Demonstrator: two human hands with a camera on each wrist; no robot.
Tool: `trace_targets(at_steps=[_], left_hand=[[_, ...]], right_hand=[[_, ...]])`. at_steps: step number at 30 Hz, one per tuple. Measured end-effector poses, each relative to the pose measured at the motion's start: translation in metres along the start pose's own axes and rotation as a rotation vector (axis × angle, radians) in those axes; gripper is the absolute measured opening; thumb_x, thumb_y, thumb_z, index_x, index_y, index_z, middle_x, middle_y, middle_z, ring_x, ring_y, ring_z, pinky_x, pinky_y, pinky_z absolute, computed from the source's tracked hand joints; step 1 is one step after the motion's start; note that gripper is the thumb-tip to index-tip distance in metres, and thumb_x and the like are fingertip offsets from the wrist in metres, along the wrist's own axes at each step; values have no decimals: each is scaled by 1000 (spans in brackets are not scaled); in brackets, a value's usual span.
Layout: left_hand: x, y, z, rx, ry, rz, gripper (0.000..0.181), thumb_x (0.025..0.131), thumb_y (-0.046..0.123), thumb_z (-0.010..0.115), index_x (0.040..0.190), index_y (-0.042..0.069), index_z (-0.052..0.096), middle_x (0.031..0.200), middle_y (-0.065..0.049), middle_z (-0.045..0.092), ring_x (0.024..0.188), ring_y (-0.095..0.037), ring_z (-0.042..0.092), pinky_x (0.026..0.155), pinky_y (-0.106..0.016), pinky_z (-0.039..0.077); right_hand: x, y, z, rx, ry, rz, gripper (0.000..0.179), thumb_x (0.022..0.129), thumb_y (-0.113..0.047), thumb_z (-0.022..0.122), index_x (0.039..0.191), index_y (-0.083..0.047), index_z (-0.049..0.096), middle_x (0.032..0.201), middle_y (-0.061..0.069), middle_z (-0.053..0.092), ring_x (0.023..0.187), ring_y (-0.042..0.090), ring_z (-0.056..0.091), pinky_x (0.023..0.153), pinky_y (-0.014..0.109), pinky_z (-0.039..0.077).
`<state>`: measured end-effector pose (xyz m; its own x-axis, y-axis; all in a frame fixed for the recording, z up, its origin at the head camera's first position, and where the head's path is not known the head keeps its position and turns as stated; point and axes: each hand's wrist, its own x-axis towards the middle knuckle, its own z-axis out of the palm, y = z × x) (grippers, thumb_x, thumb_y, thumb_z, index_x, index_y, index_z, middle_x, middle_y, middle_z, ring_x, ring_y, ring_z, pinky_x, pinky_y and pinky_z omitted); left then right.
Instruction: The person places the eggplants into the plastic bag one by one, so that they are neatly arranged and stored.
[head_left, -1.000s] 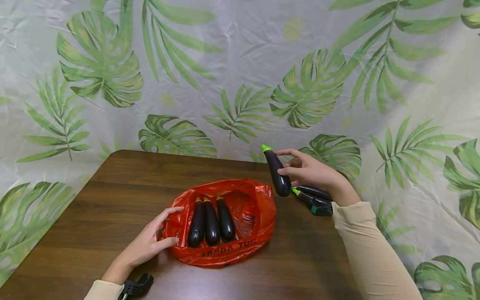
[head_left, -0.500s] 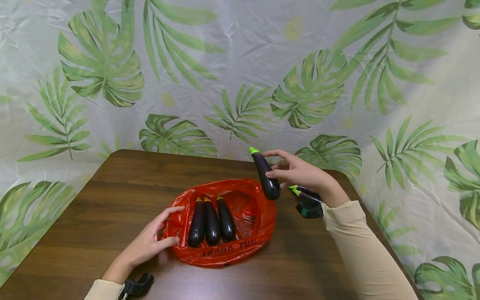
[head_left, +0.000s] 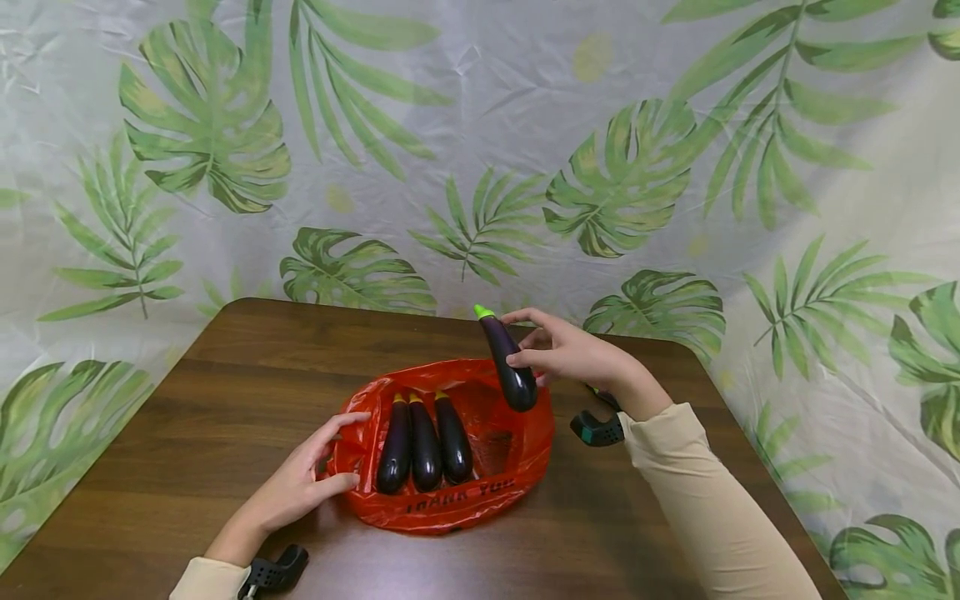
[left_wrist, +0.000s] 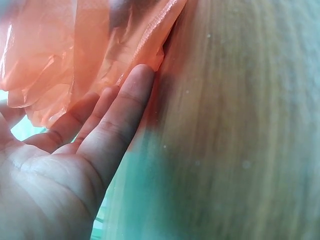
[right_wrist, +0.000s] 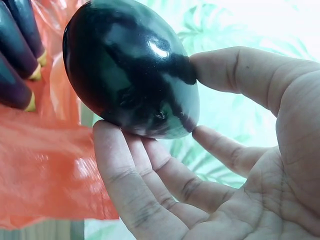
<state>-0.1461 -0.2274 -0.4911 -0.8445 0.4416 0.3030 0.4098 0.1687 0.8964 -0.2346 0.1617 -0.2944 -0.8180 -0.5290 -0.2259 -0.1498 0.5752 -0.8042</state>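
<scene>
A dark purple eggplant (head_left: 504, 360) with a bright green stem end is pinched between the thumb and fingers of my right hand (head_left: 570, 354). It hangs tilted, stem up, above the right rear rim of a red plastic bag (head_left: 420, 514). Inside that bag, three more eggplants (head_left: 425, 450) lie side by side with yellow stem ends away from me. My left hand (head_left: 296, 483) touches the bag's left side, thumb and fingers spread apart. In the left wrist view its fairly straight fingers (left_wrist: 117, 120) rest against the thin plastic. The right wrist view shows the held eggplant's rounded bottom (right_wrist: 132, 70) up close.
Behind my right wrist another eggplant (head_left: 606, 398) lies on the wooden table (head_left: 247, 367), mostly hidden. Black wrist devices sit on the left wrist (head_left: 277, 571) and right wrist (head_left: 598, 427). A leaf-patterned sheet (head_left: 480, 125) hangs behind the table and along its right side.
My right hand has carried the eggplant leftward, from right of the bag to over its right rear part. The left hand and the three bagged eggplants have stayed put.
</scene>
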Motion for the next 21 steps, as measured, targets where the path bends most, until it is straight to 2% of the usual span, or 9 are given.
trace_targets(at_steps=[8,21], left_hand=[[0,0,0,-2,-1,-12,66,97,7,71,157,4,42,144,-27,56,121,-21,68,90,-30,62],[0,-1,0,3,1,7,66,97,5,71,156,3,42,144,-29,56,120,-18,68,90,-29,62]], right_hand=[[7,-6,14,-1,-26,3,64,107,-25,66,163,-23,36,129,23,60,101,27,73,89,44,65],[18,-11,36,-68,-59,4,66,106,-23,66,163,-23,34,136,24,59,104,28,73,86,45,65]])
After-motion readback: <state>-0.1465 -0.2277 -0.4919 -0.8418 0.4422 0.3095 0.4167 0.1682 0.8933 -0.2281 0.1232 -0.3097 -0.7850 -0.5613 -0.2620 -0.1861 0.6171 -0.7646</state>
